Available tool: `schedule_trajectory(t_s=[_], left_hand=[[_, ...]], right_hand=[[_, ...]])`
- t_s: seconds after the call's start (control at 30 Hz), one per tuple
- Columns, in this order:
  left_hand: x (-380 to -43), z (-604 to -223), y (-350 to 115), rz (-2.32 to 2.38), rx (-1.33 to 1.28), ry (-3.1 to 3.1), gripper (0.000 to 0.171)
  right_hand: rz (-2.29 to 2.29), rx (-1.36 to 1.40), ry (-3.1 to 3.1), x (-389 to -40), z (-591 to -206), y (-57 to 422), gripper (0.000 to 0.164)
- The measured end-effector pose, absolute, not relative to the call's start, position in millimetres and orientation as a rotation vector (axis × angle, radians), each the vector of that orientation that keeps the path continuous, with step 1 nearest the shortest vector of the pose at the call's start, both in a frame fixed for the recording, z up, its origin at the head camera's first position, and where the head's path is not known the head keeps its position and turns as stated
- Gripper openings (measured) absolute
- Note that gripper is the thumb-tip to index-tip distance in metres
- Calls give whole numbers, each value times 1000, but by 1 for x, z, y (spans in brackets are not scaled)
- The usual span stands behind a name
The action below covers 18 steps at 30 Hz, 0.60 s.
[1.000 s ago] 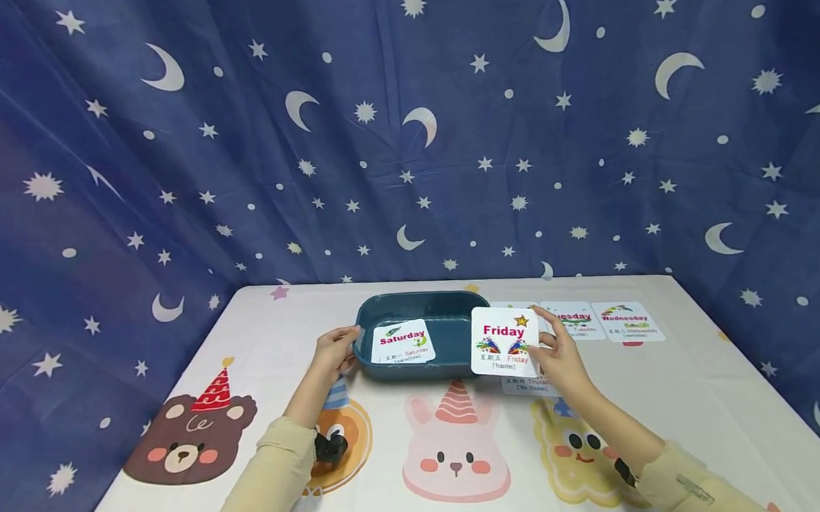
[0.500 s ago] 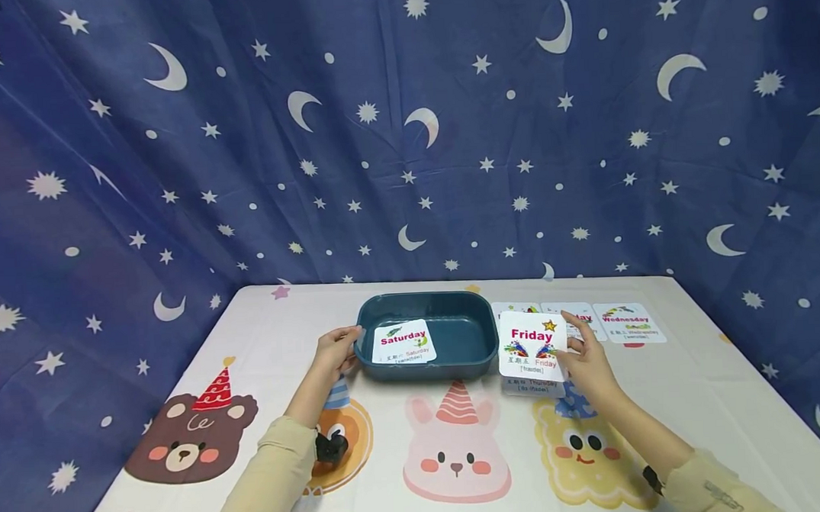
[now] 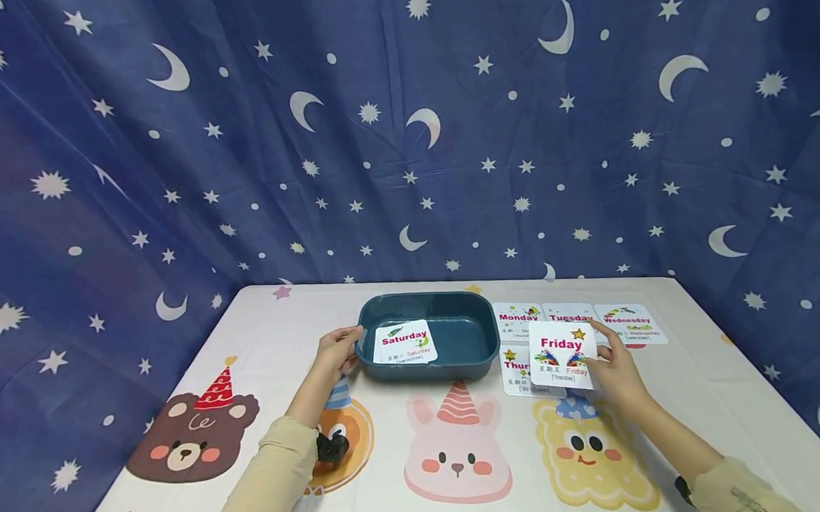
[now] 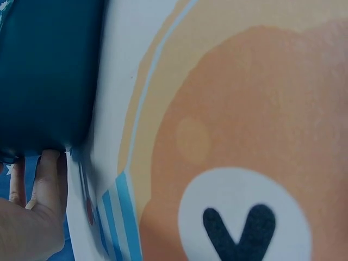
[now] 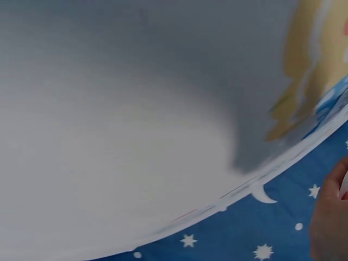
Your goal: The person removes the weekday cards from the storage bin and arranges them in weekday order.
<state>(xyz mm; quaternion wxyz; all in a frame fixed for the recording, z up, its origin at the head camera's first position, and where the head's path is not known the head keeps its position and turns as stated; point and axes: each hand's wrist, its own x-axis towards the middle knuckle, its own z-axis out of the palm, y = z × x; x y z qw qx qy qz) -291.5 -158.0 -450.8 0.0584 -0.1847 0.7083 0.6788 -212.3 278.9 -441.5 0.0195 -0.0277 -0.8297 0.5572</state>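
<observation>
My right hand (image 3: 618, 367) pinches the right edge of a white "Friday" card (image 3: 562, 355), thumb in front. The card is held over the table and overlaps the "Thursday" card (image 3: 515, 373) and the bottom of the "Tuesday" card (image 3: 570, 311). On the left, my left hand (image 3: 337, 352) grips the left end of a dark teal tray (image 3: 463, 367); in the left wrist view its fingers (image 4: 48, 179) meet the tray's side. Inside the tray lies a "Saturday" card (image 3: 404, 340), with another card edge showing beneath it. Only part of the right hand shows in the right wrist view.
"Monday" (image 3: 516, 317), "Tuesday" and "Wednesday" (image 3: 629, 324) cards lie in a row right of the tray, with "Thursday" below "Monday". The tablecloth (image 3: 316, 313) has cartoon animals printed on it. A blue star-and-moon curtain (image 3: 405, 134) hangs behind the table.
The right hand has carried the "Friday" card rightward and slightly toward me, from the tray's right end to beside "Thursday", uncovering "Monday". The left hand and tray stay put.
</observation>
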Motion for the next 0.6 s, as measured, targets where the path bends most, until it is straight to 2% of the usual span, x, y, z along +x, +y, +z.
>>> schedule_trajectory(t_s=[0.6], left_hand=[[-290, -448, -158, 2034, -565, 2158, 36]], right_hand=[[1270, -244, -2828, -227, -452, 313, 66]])
